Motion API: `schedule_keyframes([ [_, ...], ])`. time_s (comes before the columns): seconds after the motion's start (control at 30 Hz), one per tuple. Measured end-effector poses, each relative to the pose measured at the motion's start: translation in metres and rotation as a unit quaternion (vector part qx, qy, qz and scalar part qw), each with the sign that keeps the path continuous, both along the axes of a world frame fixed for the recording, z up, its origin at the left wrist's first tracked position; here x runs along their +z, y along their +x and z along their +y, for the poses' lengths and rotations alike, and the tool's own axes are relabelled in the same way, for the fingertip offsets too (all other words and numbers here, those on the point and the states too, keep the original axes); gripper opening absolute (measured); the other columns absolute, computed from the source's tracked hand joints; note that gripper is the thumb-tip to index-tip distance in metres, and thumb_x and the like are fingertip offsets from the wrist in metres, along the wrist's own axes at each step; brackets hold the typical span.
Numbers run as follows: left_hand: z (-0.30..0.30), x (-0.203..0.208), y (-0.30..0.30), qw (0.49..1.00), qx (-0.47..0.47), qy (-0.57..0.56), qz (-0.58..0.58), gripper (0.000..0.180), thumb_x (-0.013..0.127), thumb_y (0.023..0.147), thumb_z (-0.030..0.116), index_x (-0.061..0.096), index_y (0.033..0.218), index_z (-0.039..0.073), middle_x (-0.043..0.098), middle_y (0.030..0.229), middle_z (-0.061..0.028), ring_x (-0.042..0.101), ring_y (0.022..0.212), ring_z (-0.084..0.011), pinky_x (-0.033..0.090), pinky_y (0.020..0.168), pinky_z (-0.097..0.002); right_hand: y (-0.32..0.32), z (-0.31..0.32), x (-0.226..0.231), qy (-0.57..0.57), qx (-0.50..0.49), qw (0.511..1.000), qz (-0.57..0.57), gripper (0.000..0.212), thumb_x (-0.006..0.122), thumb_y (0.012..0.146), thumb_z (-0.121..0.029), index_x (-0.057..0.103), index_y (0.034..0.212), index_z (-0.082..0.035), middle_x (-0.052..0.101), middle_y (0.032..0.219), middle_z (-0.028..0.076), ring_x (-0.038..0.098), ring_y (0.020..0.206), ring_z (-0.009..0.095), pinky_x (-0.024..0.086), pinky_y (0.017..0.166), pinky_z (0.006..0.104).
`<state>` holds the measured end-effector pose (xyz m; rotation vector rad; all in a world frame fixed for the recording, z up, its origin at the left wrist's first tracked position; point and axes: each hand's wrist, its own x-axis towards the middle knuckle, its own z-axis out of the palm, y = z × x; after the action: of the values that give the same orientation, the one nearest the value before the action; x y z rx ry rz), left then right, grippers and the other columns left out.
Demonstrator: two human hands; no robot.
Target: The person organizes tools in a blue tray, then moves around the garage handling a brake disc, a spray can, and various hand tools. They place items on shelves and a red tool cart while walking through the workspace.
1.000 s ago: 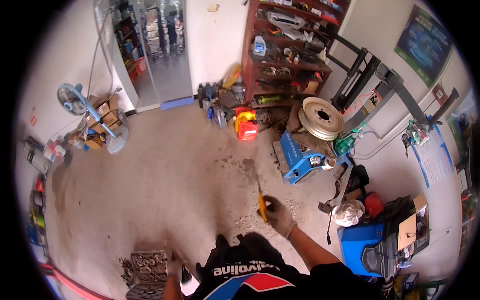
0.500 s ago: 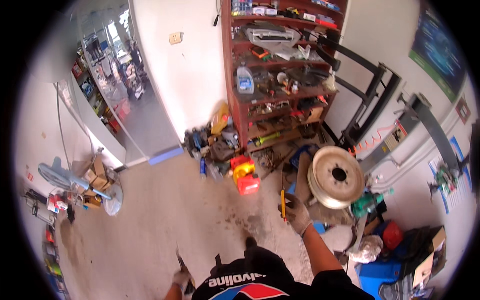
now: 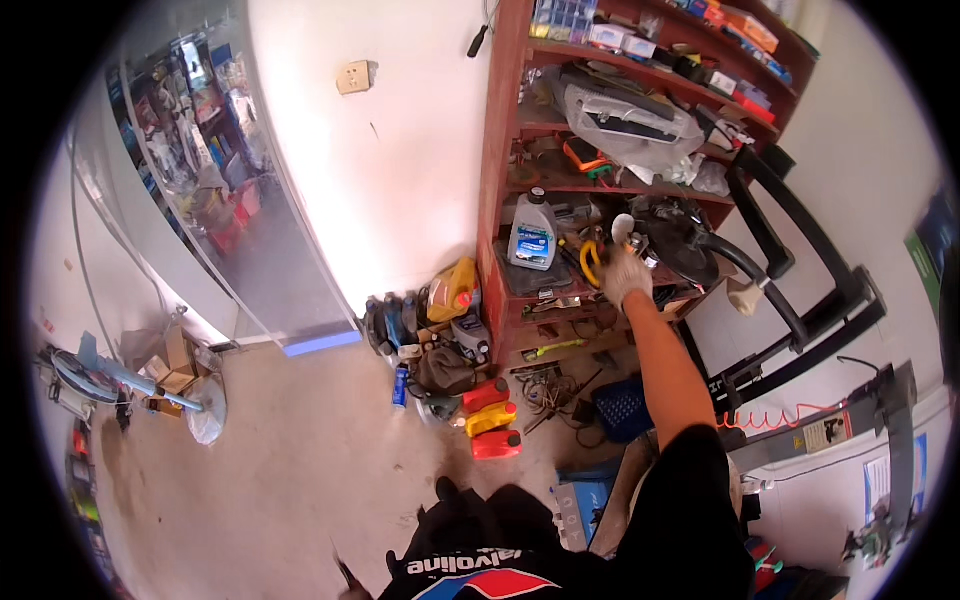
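My right hand point(image 3: 627, 277), in a pale work glove, reaches into the middle shelf of a red-brown shelving unit point(image 3: 497, 200). Its fingers are bunched among small parts and tools, so I cannot tell what they grip. Right beside the fingers is a yellow curved thing point(image 3: 590, 264). A grey bottle with a blue label point(image 3: 533, 232) stands to the left on that shelf. At the lower edge my left hand point(image 3: 354, 592) shows only in part, closed on a dark tool with a thin pointed tip point(image 3: 343, 567).
Red and yellow jugs point(image 3: 491, 417) and several bottles point(image 3: 392, 325) stand on the floor by the shelving. A black metal arm frame point(image 3: 845, 300) rises at the right. A blue basket point(image 3: 622, 410) and cables lie below the shelves. A fan point(image 3: 130, 375) stands far left.
My right hand has moved up and forward from beside the wheel rim, where it held a thin yellow tool, to the shelf. My left hand has sunk toward the lower edge. The view has shifted closer to the shelving.
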<state>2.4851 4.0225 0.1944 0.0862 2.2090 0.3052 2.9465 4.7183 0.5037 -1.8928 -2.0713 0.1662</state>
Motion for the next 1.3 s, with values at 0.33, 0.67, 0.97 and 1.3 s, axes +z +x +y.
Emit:
schedule_keyframes([
  [0.33,0.267,0.196,0.131,0.904,0.185,0.385,0.014,0.012,0.056,0.072,-0.004,0.058,0.084,0.000,0.067,0.075,-0.0160,0.065,0.057,-0.0255,0.057,0.053,-0.0384,-0.059,0.343,-0.021,-0.132,0.000,0.983,-0.128,0.034,0.075,0.087,-0.020,0.076,0.120,-0.011,0.073,0.128,0.010,0.070,0.119,0.028,0.059,0.094,0.0431],
  [0.67,0.353,0.252,0.239,0.947,0.160,0.269,0.074,0.008,0.061,0.078,0.000,0.066,0.084,0.000,0.066,0.073,-0.0069,0.062,0.063,-0.0164,0.051,0.059,-0.0298,-0.063,0.390,-0.046,-0.038,0.126,0.988,-0.086,0.038,0.057,0.100,-0.030,0.064,0.134,-0.016,0.066,0.135,0.017,0.064,0.123,0.039,0.054,0.102,0.0478],
  [0.97,0.449,0.364,0.265,0.902,0.123,0.412,-0.026,0.027,0.066,0.087,0.006,0.062,0.112,-0.002,0.069,0.097,-0.0098,0.068,0.084,-0.0174,0.058,0.076,-0.0317,-0.059,0.031,-0.018,-0.234,0.452,0.729,0.458,0.030,0.058,0.102,-0.017,0.066,0.122,0.004,0.068,0.123,0.018,0.066,0.113,0.029,0.053,0.097,0.0395],
  [1.3,0.215,0.369,0.283,0.842,0.175,0.508,0.044,0.038,0.066,0.088,0.010,0.060,0.124,-0.001,0.066,0.102,-0.0061,0.063,0.092,-0.0129,0.055,0.082,-0.0300,-0.152,-0.320,0.018,-0.646,0.448,0.367,0.497,0.049,0.058,0.107,-0.038,0.060,0.131,0.005,0.069,0.118,0.013,0.067,0.109,0.021,0.053,0.097,0.0326],
])
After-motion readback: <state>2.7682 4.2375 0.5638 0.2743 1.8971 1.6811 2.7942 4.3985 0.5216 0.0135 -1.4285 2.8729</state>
